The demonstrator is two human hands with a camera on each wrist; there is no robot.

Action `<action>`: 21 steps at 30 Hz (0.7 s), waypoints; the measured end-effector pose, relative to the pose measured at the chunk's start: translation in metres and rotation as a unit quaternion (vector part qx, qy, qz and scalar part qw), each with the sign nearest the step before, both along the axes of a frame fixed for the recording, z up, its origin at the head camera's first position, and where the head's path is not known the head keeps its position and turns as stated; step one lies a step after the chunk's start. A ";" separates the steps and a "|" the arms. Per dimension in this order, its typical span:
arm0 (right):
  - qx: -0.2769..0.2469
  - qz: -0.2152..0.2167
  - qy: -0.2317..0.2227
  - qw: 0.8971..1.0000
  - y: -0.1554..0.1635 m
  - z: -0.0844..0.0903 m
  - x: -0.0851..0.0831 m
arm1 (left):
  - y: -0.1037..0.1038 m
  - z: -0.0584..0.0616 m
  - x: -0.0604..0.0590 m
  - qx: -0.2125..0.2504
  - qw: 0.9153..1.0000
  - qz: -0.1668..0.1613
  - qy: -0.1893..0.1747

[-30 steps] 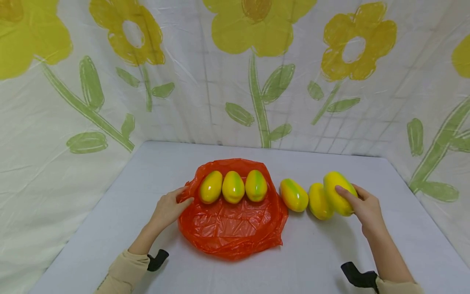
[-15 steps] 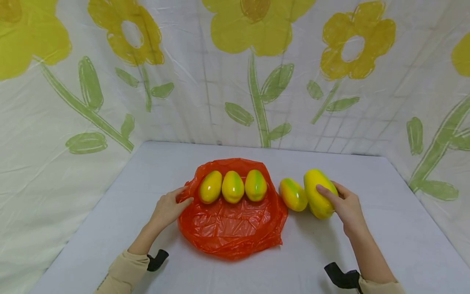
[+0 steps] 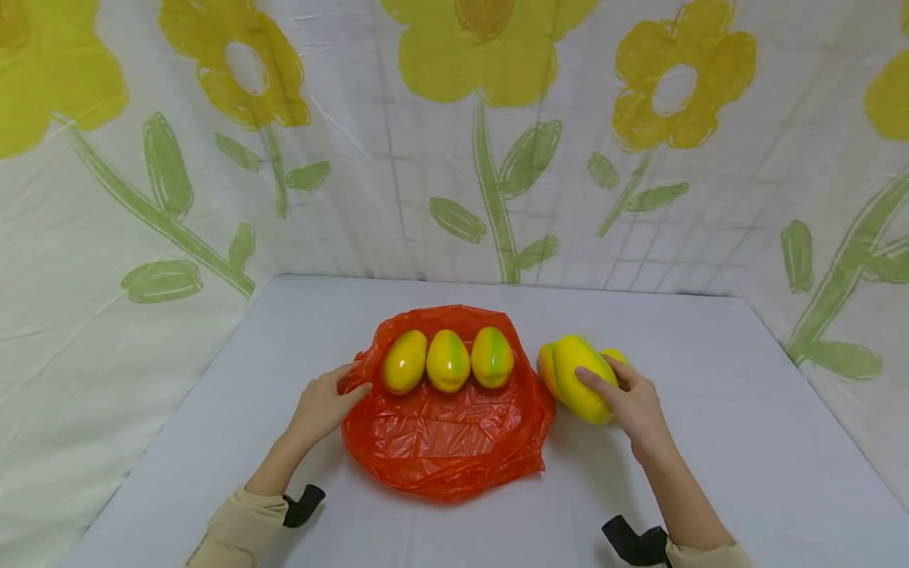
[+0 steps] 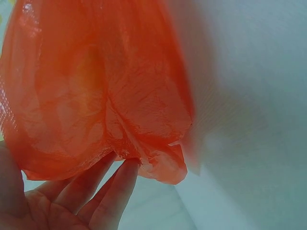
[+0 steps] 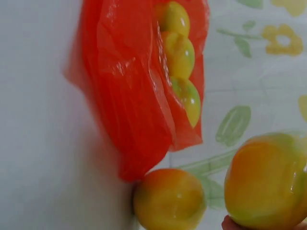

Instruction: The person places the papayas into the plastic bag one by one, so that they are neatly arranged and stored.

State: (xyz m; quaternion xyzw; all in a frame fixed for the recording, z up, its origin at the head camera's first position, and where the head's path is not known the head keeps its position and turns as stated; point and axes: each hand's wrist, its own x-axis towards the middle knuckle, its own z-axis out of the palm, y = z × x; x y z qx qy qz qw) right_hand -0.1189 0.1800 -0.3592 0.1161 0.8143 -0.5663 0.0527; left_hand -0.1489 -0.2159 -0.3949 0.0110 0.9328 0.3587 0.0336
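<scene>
An opened red plastic bag [image 3: 440,442] lies on the table, with three glossy yellow-green oval fruits [image 3: 448,361] in a row inside it. My left hand [image 3: 323,402] holds the bag's left rim between thumb and fingers; the left wrist view shows fingertips [image 4: 127,167] against the plastic. Over the table, right of the bag, my right hand [image 3: 635,406] grips another yellow-green fruit [image 3: 578,383]. Behind it, two more fruits are partly hidden, one fruit [image 3: 545,369] at the bag's right edge and another [image 3: 615,355] mostly covered. In the right wrist view the held fruit [image 5: 266,182] appears at lower right.
A white-covered table [image 3: 738,410] bears everything. Behind it hangs a pale curtain [image 3: 369,197] printed with yellow flowers. A black curved piece [image 3: 304,505] sits at the left cuff, and a similar black piece [image 3: 635,540] at the right.
My right hand has carried the gripped fruit leftward, passing in front of the two loose fruits towards the bag. The left hand has stayed at the bag's rim.
</scene>
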 end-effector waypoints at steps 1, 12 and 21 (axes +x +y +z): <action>0.000 0.002 0.000 1.000 -0.002 -0.001 0.000 | 0.000 0.000 0.000 0.000 1.000 0.001 0.000; -0.013 0.011 0.002 1.000 -0.023 -0.004 0.003 | 0.001 0.001 0.000 -0.002 1.000 0.000 -0.002; -0.019 0.022 0.002 1.000 -0.048 -0.011 0.004 | 0.001 0.001 0.000 -0.001 1.000 0.001 0.000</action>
